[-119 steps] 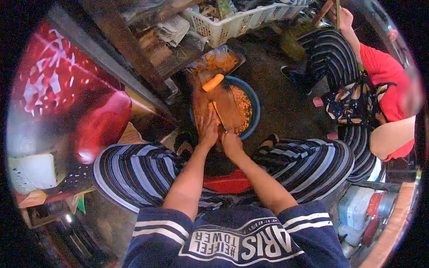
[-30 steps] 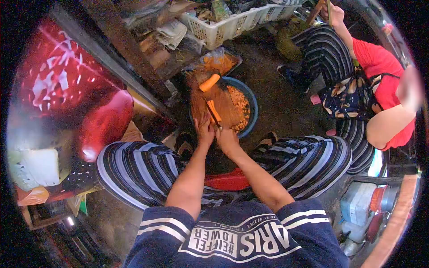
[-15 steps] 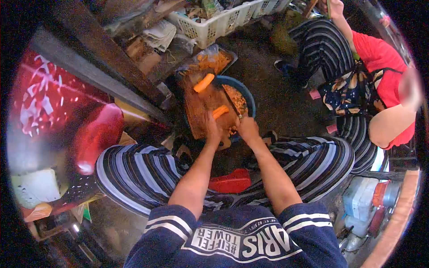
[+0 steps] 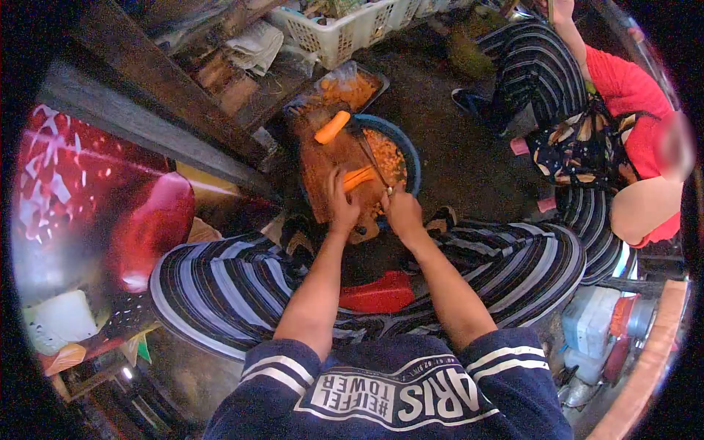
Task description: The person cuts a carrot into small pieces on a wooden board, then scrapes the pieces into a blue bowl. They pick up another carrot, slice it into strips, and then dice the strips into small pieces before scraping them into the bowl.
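Observation:
My right hand point(image 4: 402, 210) is closed around the handle of a knife point(image 4: 378, 163), its blade pointing away from me along the right side of a wooden cutting board point(image 4: 314, 172). My left hand point(image 4: 343, 205) curls its fingers against a carrot piece point(image 4: 358, 177) on the board, which shows a dark line along its length. Farther up the board lies another peeled carrot piece point(image 4: 332, 127). The board rests over a blue basin point(image 4: 417, 165), where small diced carrot point(image 4: 386, 158) shows to the right of the blade.
Behind the board is a tray point(image 4: 383, 82) of orange pieces in a clear bag. A white plastic crate point(image 4: 345, 40) stands beyond it. A red object point(image 4: 378, 292) lies between my legs. Another person in a red top point(image 4: 620, 77) sits at the right. A wooden beam point(image 4: 169, 110) runs along the left.
My left hand has moved slightly up and left, its fingers now at the carrot piece. That piece lies flatter and shows a line along it. The knife remains in my right hand.

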A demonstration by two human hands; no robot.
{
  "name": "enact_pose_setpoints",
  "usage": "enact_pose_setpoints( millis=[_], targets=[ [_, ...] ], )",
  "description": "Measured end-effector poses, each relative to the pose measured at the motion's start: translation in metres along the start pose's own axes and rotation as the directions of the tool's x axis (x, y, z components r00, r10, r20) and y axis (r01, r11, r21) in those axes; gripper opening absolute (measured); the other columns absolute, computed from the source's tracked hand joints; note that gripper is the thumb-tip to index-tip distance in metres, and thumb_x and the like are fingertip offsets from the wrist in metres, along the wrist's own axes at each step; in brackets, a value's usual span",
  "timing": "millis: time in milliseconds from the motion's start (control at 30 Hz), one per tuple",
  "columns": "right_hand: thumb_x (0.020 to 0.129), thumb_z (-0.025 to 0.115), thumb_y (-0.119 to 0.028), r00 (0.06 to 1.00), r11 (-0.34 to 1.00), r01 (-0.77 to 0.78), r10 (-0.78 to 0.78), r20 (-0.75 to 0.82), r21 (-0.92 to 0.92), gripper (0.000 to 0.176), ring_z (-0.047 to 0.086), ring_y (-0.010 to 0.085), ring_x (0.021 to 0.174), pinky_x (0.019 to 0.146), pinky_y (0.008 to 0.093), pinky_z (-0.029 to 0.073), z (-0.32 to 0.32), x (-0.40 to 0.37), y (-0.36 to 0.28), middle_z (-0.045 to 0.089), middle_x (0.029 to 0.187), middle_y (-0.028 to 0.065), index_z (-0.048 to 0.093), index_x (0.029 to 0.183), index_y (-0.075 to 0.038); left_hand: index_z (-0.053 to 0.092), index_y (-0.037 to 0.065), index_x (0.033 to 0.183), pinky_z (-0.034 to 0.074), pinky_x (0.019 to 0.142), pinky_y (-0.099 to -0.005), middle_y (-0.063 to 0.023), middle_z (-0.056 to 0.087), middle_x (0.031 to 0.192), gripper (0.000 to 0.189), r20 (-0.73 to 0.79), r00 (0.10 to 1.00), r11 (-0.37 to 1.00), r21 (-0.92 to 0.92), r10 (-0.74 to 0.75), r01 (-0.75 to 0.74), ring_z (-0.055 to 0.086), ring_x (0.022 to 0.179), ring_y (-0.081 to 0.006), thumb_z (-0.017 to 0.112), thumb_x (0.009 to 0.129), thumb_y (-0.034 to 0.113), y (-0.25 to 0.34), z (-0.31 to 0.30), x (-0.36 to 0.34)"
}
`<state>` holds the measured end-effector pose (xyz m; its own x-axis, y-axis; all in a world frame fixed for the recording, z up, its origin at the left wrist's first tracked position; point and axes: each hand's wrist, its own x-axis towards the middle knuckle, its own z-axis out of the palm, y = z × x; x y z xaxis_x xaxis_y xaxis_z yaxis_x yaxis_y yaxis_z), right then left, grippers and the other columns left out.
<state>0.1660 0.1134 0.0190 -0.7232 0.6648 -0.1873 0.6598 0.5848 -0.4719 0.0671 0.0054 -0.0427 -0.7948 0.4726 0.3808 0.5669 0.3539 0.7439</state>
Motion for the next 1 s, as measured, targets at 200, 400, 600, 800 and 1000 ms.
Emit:
enact_pose_setpoints(
  millis=[200, 400, 600, 800, 1000],
  targets=[
    [0.086, 0.046, -0.032, 0.996, 0.995, 0.071, -0.075, -0.047, -0.075, 0.036, 0.062, 0.0374, 0.068, 0.062, 0.0466, 0.051, 0.008, -0.003, 0.000, 0.062, 0.074, 0.0220, 0.059, 0.083, 0.001, 0.050, 0.002, 0.114, 0.033, 0.096, -0.0400, -0.0160, 0.050, 0.116, 0.039, -0.065, 0.998, 1.000, 0.023, -0.006, 0.007, 0.045, 0.110, -0.0345, 0.053, 0.075, 0.000, -0.013, -0.006, -0.005],
    [0.086, 0.046, -0.030, 1.000, 0.995, 0.021, -0.022, -0.006, -0.101, 0.034, 0.062, 0.0372, 0.070, 0.065, 0.0462, 0.051, 0.032, 0.009, 0.005, 0.062, 0.076, 0.0216, 0.060, 0.085, 0.001, 0.060, 0.000, 0.102, 0.040, 0.090, -0.0364, -0.0147, 0.059, 0.105, 0.025, -0.083, 0.993, 0.992, -0.103, -0.080, 0.071, 0.053, 0.101, -0.0311, 0.053, 0.078, 0.001, -0.019, -0.006, -0.011],
    [0.085, 0.049, -0.023, 0.994, 0.990, 0.095, -0.089, -0.055, 0.103, 0.030, 0.059, 0.0412, 0.067, 0.059, 0.0470, 0.048, 0.028, 0.014, 0.014, 0.060, 0.072, 0.0236, 0.050, 0.098, 0.005, 0.062, 0.001, 0.099, 0.041, 0.089, -0.0350, -0.0138, 0.059, 0.105, 0.024, -0.097, 0.990, 0.986, -0.145, -0.100, 0.086, 0.054, 0.101, -0.0290, 0.054, 0.076, -0.002, -0.030, 0.000, -0.007],
    [0.085, 0.048, -0.024, 0.999, 0.999, -0.011, 0.010, -0.040, -0.040, 0.028, 0.059, 0.0420, 0.069, 0.061, 0.0471, 0.049, 0.025, 0.002, -0.001, 0.060, 0.073, 0.0246, 0.056, 0.089, 0.003, 0.062, 0.001, 0.098, 0.041, 0.088, -0.0339, -0.0130, 0.058, 0.106, 0.023, -0.120, 0.988, 0.979, -0.191, -0.099, 0.075, 0.054, 0.101, -0.0287, 0.055, 0.076, -0.003, -0.033, 0.004, -0.010],
    [0.085, 0.048, -0.024, 0.999, 0.999, 0.035, -0.035, 0.026, 0.020, 0.030, 0.059, 0.0425, 0.073, 0.065, 0.0487, 0.048, 0.033, 0.016, 0.011, 0.060, 0.075, 0.0260, 0.053, 0.093, 0.005, 0.061, 0.001, 0.098, 0.041, 0.089, -0.0346, -0.0135, 0.058, 0.106, 0.023, -0.093, 0.991, 0.985, -0.150, -0.095, 0.081, 0.054, 0.101, -0.0293, 0.054, 0.076, -0.003, -0.025, -0.004, -0.007]
  ],
)
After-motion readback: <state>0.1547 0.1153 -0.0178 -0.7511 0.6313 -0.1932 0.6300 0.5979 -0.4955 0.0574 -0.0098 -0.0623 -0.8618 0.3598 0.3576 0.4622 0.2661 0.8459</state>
